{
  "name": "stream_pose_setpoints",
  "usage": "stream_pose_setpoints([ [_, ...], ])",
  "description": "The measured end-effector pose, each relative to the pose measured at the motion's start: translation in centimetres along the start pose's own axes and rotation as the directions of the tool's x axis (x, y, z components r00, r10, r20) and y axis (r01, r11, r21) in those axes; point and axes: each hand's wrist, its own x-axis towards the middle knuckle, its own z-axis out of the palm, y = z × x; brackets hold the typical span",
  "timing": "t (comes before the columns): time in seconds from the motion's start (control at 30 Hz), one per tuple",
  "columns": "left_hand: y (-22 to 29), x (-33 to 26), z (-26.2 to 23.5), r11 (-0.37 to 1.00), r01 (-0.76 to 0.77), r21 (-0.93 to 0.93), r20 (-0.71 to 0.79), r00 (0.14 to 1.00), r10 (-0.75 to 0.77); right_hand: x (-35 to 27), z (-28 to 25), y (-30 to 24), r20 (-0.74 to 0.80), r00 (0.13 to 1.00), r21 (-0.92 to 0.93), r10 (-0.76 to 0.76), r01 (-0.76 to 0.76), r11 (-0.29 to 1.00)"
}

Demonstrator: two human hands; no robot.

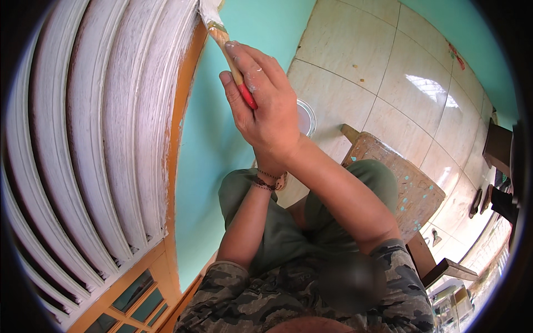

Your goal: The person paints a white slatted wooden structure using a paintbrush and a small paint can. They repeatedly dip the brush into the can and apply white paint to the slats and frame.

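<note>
Turquoise wall (272,28) may get white smears if right hand (271,108), fingers curled around red-ended wooden paintbrush (239,78), slips; hidden left hand's grip I cannot tell.

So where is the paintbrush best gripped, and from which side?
Probably by the slim wooden handle of the paintbrush, between thumb and fingers, coming from the lower right in the picture. The handle slants that way, its red end toward the person, while the white-coated bristles point away at the top. The right hand holds it from about that side.
</note>
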Motion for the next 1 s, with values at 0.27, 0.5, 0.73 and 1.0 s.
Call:
stream_pose_setpoints([
  [0.27,5.3,0.4,-2.0,0.999,0.051,-0.005,0.132,0.99,-0.05,-0.8,-1.2,-0.6,0.023,1.0,0.033,0.003,-0.004,0.999],
  [0.5,4.2,0.2,-1.9,0.993,-0.072,-0.091,-0.052,0.996,0.067,0.9,-1.0,0.6,-0.012,0.998,-0.004,0.057,-0.057,0.998],
  [0.73,2.8,0.0,-1.0,0.995,-0.1,-0.014,-0.014,0.995,0.1,-0.2,-0.7,0.3,0.074,0.996,0.062,0.054,-0.059,0.996],
  [1.0,4.4,1.2,-0.2,0.896,0.062,-0.439,-0.015,0.997,-0.077,0.1,-2.4,0.2,0.011,0.998,0.01,0.063,-0.063,0.998],
])
